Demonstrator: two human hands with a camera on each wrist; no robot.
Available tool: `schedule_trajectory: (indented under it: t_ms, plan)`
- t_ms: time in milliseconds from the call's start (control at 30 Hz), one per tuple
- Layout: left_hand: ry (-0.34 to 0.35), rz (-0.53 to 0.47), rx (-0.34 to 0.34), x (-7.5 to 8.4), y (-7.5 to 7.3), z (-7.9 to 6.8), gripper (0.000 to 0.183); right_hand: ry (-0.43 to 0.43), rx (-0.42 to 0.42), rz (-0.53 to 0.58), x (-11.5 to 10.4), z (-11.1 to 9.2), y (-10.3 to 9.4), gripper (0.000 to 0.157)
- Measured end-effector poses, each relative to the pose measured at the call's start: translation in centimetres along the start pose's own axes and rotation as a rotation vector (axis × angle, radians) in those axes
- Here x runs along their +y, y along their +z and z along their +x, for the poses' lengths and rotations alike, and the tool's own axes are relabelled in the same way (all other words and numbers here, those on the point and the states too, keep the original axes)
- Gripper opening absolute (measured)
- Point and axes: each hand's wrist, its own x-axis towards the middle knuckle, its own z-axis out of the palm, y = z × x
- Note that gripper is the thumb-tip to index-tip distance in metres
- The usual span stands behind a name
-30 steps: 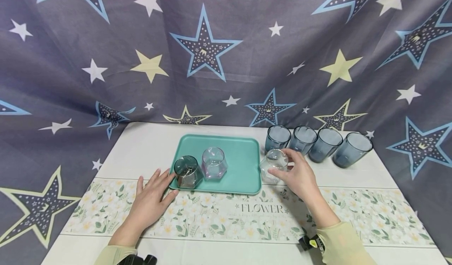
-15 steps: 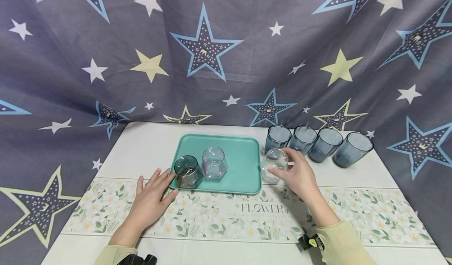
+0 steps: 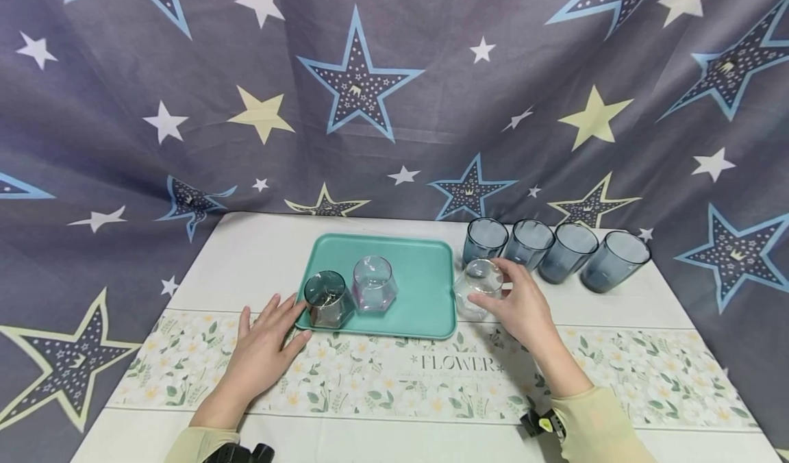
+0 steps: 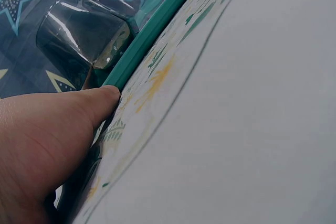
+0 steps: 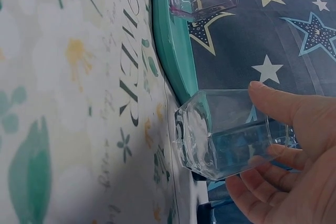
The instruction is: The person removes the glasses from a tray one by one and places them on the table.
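My right hand (image 3: 522,307) holds a clear faceted glass (image 5: 220,129) by its upper part, thumb on one side and fingers on the other. That glass stands upright right beside the right edge of the green tray (image 3: 425,285). My left hand (image 3: 265,346) lies with fingers extended at the tray's front left corner; in the left wrist view its thumb (image 4: 107,95) touches the tray's edge. On the tray's left half stand a dark grey glass (image 3: 327,302) and a pink-tinted glass (image 3: 374,285), side by side.
Several tall blue glasses (image 3: 575,254) stand in a row at the table's back right, close behind my right hand. A floral printed band (image 3: 370,381) runs across the white table (image 3: 370,442). A star-patterned curtain (image 3: 394,107) hangs behind the table.
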Motion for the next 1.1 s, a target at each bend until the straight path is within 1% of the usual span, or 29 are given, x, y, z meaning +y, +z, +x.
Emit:
schedule_trajectory:
  t_ms: [267,600,1100]
  plan:
    - [-0.011,-0.004,-0.020,0.13,-0.12,0.01,0.062,0.008,0.004,-0.010,-0.01,-0.06,-0.07,0.086]
    - [0.001,0.001,0.001,0.00,0.03,0.04,0.061,0.002,0.010,-0.022,-0.07,-0.13,0.03,0.086]
    - [-0.015,-0.005,-0.026,0.19,-0.17,0.06,0.063,0.003,0.021,-0.009,0.37,-0.29,0.37,0.087]
